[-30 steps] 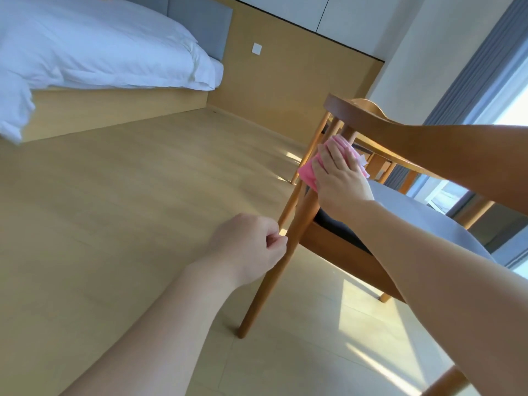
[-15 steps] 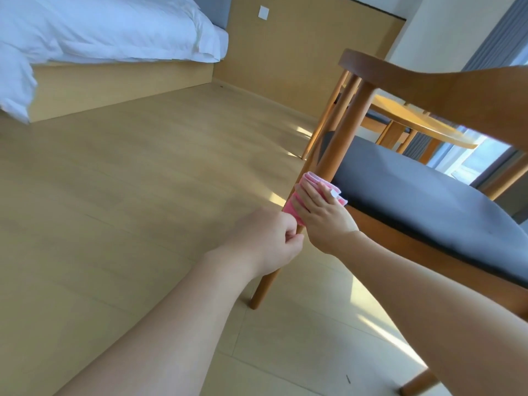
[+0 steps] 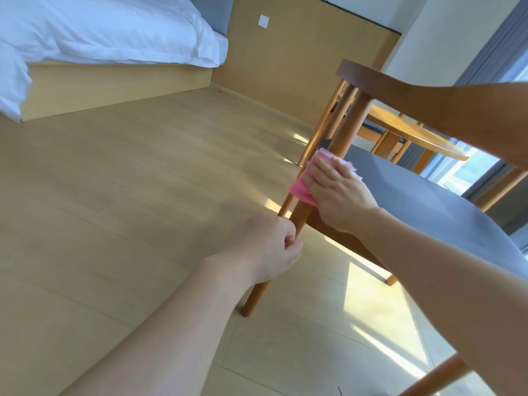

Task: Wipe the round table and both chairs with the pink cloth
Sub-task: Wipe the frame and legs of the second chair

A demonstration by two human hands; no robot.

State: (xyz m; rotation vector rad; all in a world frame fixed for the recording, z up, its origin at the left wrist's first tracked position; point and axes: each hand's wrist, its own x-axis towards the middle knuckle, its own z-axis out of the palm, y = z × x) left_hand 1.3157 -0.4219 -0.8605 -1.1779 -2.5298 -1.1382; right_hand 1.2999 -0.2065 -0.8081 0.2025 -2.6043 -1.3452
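Right hand (image 3: 338,192) presses the pink cloth (image 3: 303,190) around the chair leg (image 3: 297,218), fingers wrapped over it; left hand (image 3: 268,245), loosely fisted, sits lower beside the same leg.

I find no writing, label, brand, number or sign that I can read anywhere in front of me.
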